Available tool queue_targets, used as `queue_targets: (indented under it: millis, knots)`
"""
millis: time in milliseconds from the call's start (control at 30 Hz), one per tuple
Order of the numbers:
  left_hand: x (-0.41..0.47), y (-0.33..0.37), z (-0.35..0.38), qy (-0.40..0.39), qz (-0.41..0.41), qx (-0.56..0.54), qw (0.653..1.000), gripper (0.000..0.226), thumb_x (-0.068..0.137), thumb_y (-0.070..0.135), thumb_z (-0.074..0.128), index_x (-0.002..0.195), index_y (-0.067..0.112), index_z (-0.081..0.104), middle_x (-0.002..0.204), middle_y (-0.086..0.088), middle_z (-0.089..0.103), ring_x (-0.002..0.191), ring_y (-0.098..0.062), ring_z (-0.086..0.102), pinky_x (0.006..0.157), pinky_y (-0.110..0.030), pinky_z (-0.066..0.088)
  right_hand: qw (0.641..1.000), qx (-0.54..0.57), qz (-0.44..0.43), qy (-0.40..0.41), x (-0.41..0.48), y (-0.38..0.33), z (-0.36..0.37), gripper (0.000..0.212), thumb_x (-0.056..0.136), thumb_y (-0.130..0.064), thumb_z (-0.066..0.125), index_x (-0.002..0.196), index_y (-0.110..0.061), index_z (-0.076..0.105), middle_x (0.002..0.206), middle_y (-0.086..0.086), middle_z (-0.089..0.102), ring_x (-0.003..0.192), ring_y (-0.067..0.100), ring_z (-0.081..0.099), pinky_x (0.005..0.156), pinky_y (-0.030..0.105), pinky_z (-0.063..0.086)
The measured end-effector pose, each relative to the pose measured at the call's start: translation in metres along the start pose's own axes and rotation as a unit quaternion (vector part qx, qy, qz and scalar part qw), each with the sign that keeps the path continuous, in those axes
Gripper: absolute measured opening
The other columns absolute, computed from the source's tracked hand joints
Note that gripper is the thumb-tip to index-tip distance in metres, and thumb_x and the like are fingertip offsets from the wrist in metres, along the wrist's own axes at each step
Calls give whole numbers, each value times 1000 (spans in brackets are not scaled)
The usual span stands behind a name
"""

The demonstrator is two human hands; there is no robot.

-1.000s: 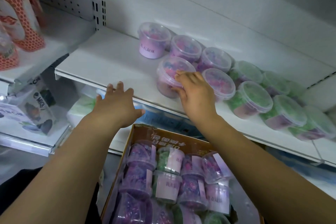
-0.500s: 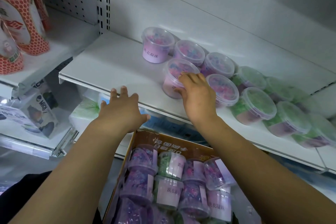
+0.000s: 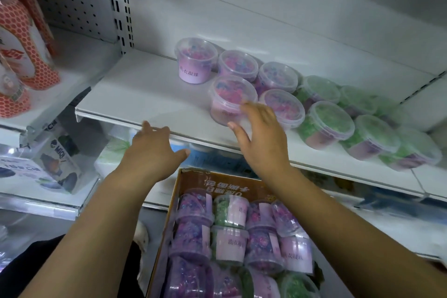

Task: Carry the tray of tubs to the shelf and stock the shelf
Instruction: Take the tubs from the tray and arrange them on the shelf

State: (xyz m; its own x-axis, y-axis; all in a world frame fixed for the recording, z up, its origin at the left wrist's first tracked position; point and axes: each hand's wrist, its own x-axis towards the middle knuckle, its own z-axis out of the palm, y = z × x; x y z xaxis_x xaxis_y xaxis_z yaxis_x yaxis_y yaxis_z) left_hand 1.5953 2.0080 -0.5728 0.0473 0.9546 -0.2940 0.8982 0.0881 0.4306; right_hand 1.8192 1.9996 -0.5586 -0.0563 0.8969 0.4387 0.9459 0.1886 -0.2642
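Note:
A white shelf (image 3: 145, 101) carries clear lidded tubs: several pink-purple ones at the middle and several green ones (image 3: 329, 123) to the right. The front pink tub (image 3: 227, 97) stands upright near the shelf's front edge. My right hand (image 3: 261, 138) hovers just in front of it with fingers spread, fingertips close to its wall, holding nothing. My left hand (image 3: 154, 150) rests open at the shelf's front lip. Below, a brown cardboard tray (image 3: 191, 176) holds several purple and green tubs (image 3: 229, 242) lying on their sides.
Red honeycomb-patterned bottles (image 3: 26, 46) stand on the neighbouring shelf at the left. A perforated back panel and slotted upright (image 3: 121, 2) divide the two bays. Boxed goods (image 3: 50, 162) and blue packs sit on the lower shelves. The left half of the tub shelf is bare.
My right hand has let go of the front pink tub and drawn back toward me with fingers apart. The left hand stays at the shelf edge.

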Motion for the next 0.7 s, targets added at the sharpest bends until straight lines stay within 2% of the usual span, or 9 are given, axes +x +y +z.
queue_targets:
  millis: [100, 167, 267, 300, 400, 467, 567, 633, 700]
  knots:
    - [-6, -4, 10, -45, -8, 15, 999, 95, 86, 62, 62, 156, 14, 20, 165, -16, -1, 141, -40, 35, 105, -44, 42, 999, 30, 27, -8, -41, 5, -1, 36, 95, -40, 62, 126, -20, 60, 128, -1, 61, 120, 15, 52, 90, 29, 47]
    - [-12, -4, 16, -65, -27, 19, 997, 100, 85, 65, 61, 156, 10, 17, 163, -22, 10, 139, -40, 38, 103, -42, 42, 998, 49, 38, -7, -70, 15, 4, 31, 92, -36, 67, 119, -20, 65, 121, -3, 65, 114, 12, 55, 88, 26, 48]
    - [-21, -5, 22, -103, -34, 62, 992, 82, 89, 64, 57, 143, 5, 39, 146, -18, 47, 125, -31, 51, 84, -32, 42, 994, 42, 89, -37, -113, 37, 10, 31, 91, -36, 69, 117, -19, 68, 115, -1, 67, 108, 13, 58, 87, 26, 50]
    - [-23, -4, 25, -124, -28, 74, 989, 76, 90, 63, 56, 137, 5, 45, 139, -15, 53, 121, -29, 53, 80, -29, 38, 992, 37, 111, -44, -127, 45, 10, 31, 91, -35, 69, 116, -18, 68, 113, 0, 67, 106, 14, 59, 86, 27, 50]
    - [-32, 4, 35, -207, -7, 100, 973, 70, 92, 61, 56, 137, 7, 49, 142, -12, 54, 127, -26, 52, 82, -25, 34, 979, 26, 194, -65, -165, 72, 10, 26, 92, -33, 67, 114, -18, 68, 111, 1, 68, 104, 19, 61, 83, 27, 46]
    - [-37, 9, 46, -238, 6, 111, 965, 64, 94, 57, 55, 137, 9, 50, 141, -11, 55, 126, -26, 53, 87, -26, 39, 964, -4, 251, -83, -186, 92, 12, 27, 92, -35, 65, 115, -21, 63, 115, 2, 65, 108, 22, 58, 87, 32, 47]
    - [-38, 12, 67, -256, 6, 127, 958, 70, 93, 56, 58, 141, 6, 48, 138, -15, 57, 122, -27, 57, 96, -30, 46, 938, -40, 336, -78, -212, 116, 16, 56, 87, -43, 69, 132, -14, 52, 131, 11, 57, 121, 29, 50, 98, 41, 45]
    - [-38, 15, 78, -260, -7, 158, 953, 80, 95, 58, 54, 148, 1, 36, 149, -20, 45, 131, -28, 50, 102, -29, 42, 923, -44, 376, -74, -224, 124, 16, 77, 82, -50, 71, 141, -10, 42, 142, 15, 48, 131, 32, 42, 105, 47, 42]
    - [-37, 18, 87, -260, -7, 174, 950, 76, 97, 59, 48, 147, 2, 40, 149, -20, 45, 132, -28, 49, 104, -28, 39, 910, -15, 408, -75, -231, 130, 15, 90, 76, -56, 75, 144, -11, 37, 147, 14, 43, 136, 32, 37, 107, 50, 41]
